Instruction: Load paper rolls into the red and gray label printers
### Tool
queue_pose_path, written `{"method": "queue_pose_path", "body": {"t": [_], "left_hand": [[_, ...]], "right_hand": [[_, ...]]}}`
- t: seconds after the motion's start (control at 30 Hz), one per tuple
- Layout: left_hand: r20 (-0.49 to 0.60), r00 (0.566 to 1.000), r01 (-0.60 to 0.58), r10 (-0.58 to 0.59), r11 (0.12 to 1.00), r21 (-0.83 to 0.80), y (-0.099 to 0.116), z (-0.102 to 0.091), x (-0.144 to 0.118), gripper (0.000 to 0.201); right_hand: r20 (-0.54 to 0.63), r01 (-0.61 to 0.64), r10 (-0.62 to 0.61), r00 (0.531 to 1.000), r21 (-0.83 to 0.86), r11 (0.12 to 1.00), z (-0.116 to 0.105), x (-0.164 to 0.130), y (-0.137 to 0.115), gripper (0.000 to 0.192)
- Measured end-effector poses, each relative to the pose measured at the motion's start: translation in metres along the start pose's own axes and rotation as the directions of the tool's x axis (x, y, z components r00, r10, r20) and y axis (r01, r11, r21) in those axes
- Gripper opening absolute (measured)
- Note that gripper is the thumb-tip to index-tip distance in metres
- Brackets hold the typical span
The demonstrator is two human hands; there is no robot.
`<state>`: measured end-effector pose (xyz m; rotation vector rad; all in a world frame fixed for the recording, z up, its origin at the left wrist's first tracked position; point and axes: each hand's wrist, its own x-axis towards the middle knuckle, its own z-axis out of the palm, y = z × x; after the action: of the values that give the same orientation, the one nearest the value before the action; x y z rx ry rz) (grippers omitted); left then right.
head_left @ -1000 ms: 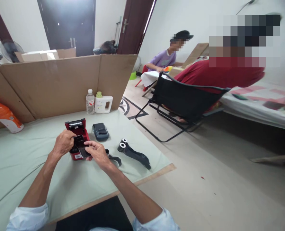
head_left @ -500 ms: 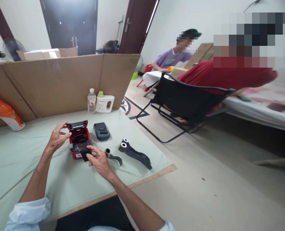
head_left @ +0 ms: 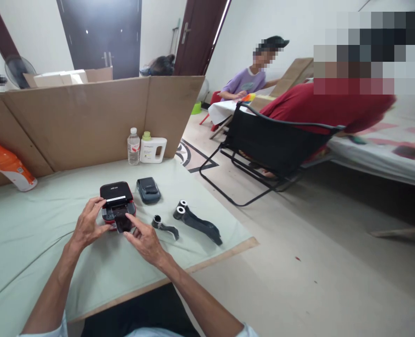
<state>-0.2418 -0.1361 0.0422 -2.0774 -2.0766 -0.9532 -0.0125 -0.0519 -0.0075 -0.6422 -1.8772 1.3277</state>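
Head view: my left hand cups the left side of the red printer, lid down, fingers spread against it. My right hand, loosely curled, pinches the black strip at its front slot. I judge this the ribbon-seating step; next calls for a straight, gentle pull.
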Motion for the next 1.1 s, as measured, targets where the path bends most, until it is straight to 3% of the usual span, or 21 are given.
{"method": "queue_pose_path", "body": {"t": [0.2,0.43,0.63,0.83,1.1], "left_hand": [[-0.057,0.998,0.012,-0.012,1.0,0.013,0.001,0.008,-0.005,0.066],[-0.054,0.995,0.092,-0.089,0.993,0.07,0.0,0.014,-0.01,0.068],[-0.061,0.99,0.133,-0.128,0.988,0.08,0.005,0.022,-0.013,0.07],[-0.069,0.987,0.151,-0.146,0.985,0.08,0.007,0.024,-0.013,0.07],[-0.083,0.984,0.165,-0.156,0.979,0.116,0.009,0.028,-0.014,0.071]], "right_hand": [[-0.01,0.032,-0.033,0.999,-0.055,0.998,-0.001,0.001,0.002,0.061],[-0.039,0.173,-0.183,0.982,-0.184,0.968,-0.007,0.005,0.01,0.064],[-0.079,0.22,-0.271,0.959,-0.392,0.893,-0.021,0.018,-0.001,0.065],[0.073,0.211,-0.199,0.977,-0.449,0.868,-0.023,0.037,-0.002,0.066],[0.078,0.209,-0.196,0.978,-0.466,0.86,-0.02,0.039,0.004,0.065]]}}
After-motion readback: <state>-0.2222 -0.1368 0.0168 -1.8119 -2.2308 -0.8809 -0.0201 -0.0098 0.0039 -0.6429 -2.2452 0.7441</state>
